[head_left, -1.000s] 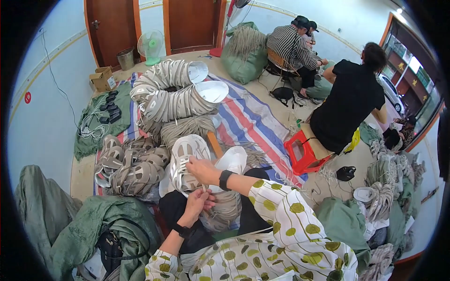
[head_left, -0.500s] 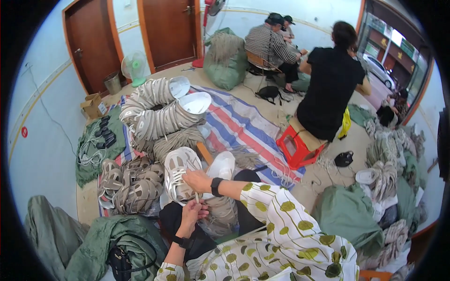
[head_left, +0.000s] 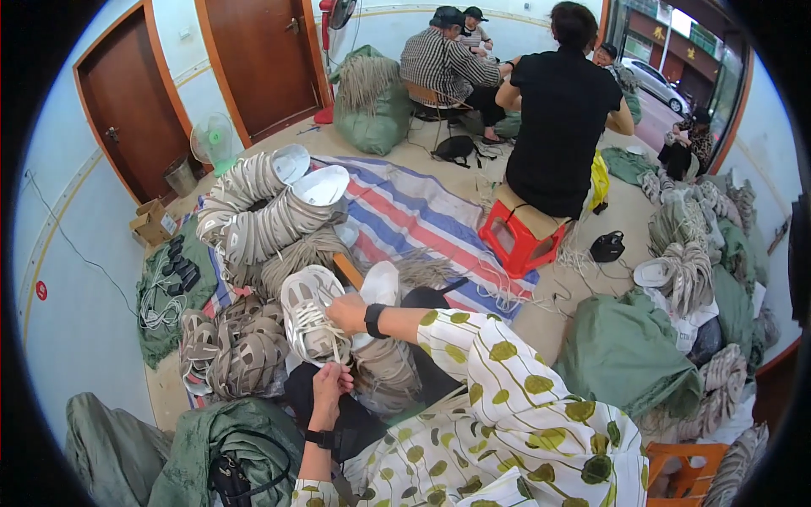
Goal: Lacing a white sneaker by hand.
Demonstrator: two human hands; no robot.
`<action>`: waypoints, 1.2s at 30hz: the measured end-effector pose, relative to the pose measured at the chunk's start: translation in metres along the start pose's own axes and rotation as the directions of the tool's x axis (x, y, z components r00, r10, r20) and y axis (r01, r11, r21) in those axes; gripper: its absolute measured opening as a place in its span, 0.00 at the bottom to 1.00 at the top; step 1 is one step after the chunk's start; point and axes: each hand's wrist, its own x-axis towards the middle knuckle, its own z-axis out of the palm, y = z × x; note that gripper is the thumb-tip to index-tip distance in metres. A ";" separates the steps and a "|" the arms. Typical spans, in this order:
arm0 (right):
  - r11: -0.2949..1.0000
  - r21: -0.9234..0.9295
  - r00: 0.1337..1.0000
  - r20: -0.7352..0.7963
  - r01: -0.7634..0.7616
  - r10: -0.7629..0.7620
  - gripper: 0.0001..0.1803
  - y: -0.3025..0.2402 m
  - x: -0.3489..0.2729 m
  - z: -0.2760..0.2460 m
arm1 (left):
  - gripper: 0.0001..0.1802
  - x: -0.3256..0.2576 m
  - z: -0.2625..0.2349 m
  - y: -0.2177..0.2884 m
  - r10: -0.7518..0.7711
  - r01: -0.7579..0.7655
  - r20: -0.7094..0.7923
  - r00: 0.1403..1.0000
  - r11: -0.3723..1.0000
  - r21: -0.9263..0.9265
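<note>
From the person's head, the scene is viewed by one wide fisheye camera, which is tilted downward and forward, so that the left hand (head_left: 331, 383) and right hand (head_left: 345, 313) are shown from near above and the brown doors (head_left: 258, 66) far away.

The right forearm (head_left: 401, 324) is laid nearly level across the front of the body, and the right hand (head_left: 347, 314) is held out at its end, palm turned down and fingers bent toward the left. The right wrist (head_left: 373, 321) is circled by a dark band and kept almost in line with the forearm. The left forearm (head_left: 316, 463) is raised steeply from the lower edge, its wrist (head_left: 320, 438) likewise banded. The left hand (head_left: 331, 384) is placed lower and nearer the torso, with its fingertips drawn together in a pinch. The two hands are held near each other but apart. What is done by the right fingertips is hard to make out.
</note>
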 end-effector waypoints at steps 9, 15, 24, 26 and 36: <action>0.972 -0.234 0.994 -0.104 -0.040 0.016 0.08 0.036 0.004 -0.014 | 0.13 -0.093 -0.022 0.073 0.245 -0.256 0.135 0.960 0.964 0.073; 0.992 -0.119 0.997 0.055 -0.039 0.046 0.14 0.032 0.010 -0.006 | 0.05 -0.179 -0.096 0.065 0.262 -0.371 -0.387 0.884 0.897 -0.241; 0.927 0.315 0.918 0.391 -0.205 0.070 0.16 0.006 -0.012 -0.023 | 0.15 -0.145 -0.092 0.084 -0.006 0.049 -0.113 0.994 0.925 0.377; 0.981 0.182 0.991 0.105 0.061 -0.081 0.09 0.013 -0.019 -0.013 | 0.15 -0.097 -0.077 0.082 0.168 -0.135 -0.054 0.984 0.913 0.385; 0.899 0.382 0.967 0.048 0.214 -0.251 0.14 -0.022 -0.069 -0.068 | 0.11 0.038 -0.009 0.081 0.703 -0.227 -0.152 0.695 0.416 0.881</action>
